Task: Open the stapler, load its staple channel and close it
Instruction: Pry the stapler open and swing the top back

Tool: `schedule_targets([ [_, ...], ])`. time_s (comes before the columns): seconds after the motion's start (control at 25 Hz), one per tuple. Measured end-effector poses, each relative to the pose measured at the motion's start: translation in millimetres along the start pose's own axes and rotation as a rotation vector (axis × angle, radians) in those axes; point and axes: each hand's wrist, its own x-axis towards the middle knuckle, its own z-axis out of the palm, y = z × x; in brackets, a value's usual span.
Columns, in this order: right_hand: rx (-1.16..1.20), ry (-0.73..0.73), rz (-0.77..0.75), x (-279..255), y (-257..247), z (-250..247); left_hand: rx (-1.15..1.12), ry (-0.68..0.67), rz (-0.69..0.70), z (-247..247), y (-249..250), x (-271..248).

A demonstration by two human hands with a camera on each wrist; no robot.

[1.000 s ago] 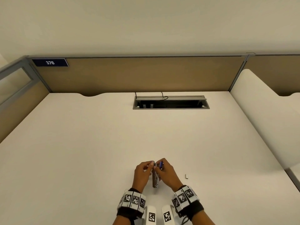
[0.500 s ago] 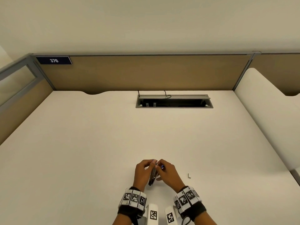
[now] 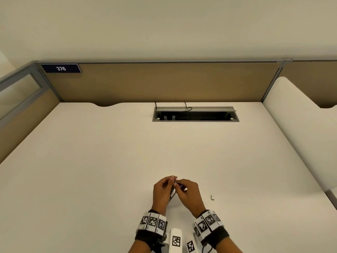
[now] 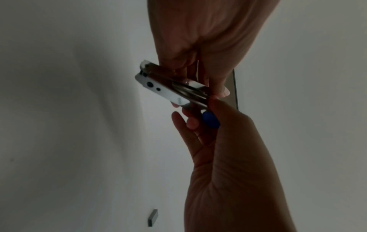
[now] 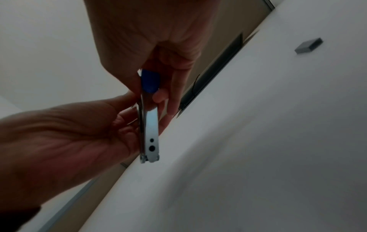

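Observation:
A small metal stapler [image 4: 168, 87] with a blue plastic part [image 4: 210, 120] at one end is held a little above the desk, near its front edge. My left hand [image 3: 171, 180] pinches the metal body [image 5: 151, 130] from the left side. My right hand [image 3: 180, 186] curls its thumb and fingers round the blue part [image 5: 149, 81]. In the head view the stapler [image 3: 172, 194] is mostly hidden between the hands. A short grey strip of staples [image 3: 212, 197] lies on the desk to the right of my right hand. I cannot tell whether the staple channel is open.
The cream desk [image 3: 91, 170] has an open cable slot [image 3: 196, 115] at its back. Brown partition panels [image 3: 164, 83] close the back and left. A second desk surface [image 3: 300, 128] adjoins on the right.
The hands have closed in over the stapler, which has tilted from near upright to leaning left and now shows less. The staple strip has not moved.

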Motion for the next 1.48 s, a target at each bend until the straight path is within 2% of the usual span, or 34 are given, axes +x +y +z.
schedule_targets([
  [0.28,-0.037,-0.051,0.050,5,-1,5,0.003,0.054,-0.031,-4,-3,1],
  [0.52,-0.184,-0.134,0.035,5,-7,3,0.034,0.001,-0.066,-7,-4,4],
  [0.84,-0.155,-0.068,0.060,4,-8,7,-0.002,0.070,-0.037,-1,-8,3],
  [1.08,-0.194,-0.093,0.080,7,-12,10,0.028,0.132,-0.025,-1,-13,4],
  [1.48,-0.259,-0.133,0.073,9,-14,7,-0.002,0.144,-0.052,3,-15,4],
])
